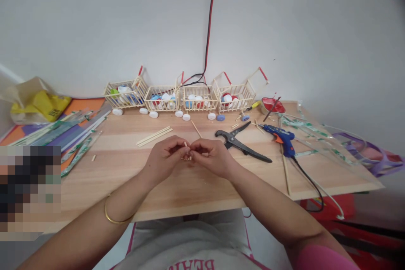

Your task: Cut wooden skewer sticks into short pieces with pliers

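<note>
Near the middle of the table my left hand [167, 152] and my right hand [211, 156] meet, fingertips almost touching. Both are closed in a pinch on small pale wooden stick pieces [185, 145], mostly hidden by the fingers. Just beyond them lies a single thin stick [196, 129]. Several bamboo sticks [154, 136] are laid side by side to the left. Black cutting pliers [242, 143] rest with handles apart to the right of my right hand. Farther right is a blue glue gun [282, 138] with an orange trigger.
Several small stick-built carts [199, 99] holding bottle caps line the wall. At left are packaged sticks [47, 128] and a yellow bag [47, 107]. A red dish [272, 104] stands back right. The glue gun's cord [311, 181] hangs over the front edge.
</note>
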Available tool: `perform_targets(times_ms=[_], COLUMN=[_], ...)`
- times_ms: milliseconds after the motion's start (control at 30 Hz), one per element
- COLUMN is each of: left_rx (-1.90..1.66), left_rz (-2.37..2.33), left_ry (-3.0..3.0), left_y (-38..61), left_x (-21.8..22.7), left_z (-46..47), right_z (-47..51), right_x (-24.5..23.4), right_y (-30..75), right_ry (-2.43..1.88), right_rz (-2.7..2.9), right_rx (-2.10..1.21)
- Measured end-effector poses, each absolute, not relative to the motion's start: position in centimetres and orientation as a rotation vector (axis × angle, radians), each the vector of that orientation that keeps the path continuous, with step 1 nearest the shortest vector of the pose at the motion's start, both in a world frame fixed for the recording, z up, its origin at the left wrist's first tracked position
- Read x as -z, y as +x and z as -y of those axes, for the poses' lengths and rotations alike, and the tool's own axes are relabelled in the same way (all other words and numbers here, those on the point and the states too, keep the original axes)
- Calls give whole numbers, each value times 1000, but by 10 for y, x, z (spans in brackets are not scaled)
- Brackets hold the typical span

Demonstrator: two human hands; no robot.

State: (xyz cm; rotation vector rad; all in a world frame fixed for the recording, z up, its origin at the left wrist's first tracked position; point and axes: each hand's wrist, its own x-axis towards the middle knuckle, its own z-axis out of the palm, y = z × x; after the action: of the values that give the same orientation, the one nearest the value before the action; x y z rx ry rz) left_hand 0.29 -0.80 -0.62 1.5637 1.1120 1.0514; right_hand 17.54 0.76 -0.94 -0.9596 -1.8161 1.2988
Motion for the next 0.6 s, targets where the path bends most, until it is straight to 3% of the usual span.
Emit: perform_targets(times_ms=[233,600], left_rx=[-1032,-1009], left_rz=[-1126,-1008], left_ry=[2039,2172], left_y=[3,2], left_x=[3,3], left_z=[11,13], right_z=[-10,-9], right_x=[22,18], right_y=[177,174], right_ry=[-1007,-1037], right_rz=[1820,1838], right_rx=[-1361,-1245])
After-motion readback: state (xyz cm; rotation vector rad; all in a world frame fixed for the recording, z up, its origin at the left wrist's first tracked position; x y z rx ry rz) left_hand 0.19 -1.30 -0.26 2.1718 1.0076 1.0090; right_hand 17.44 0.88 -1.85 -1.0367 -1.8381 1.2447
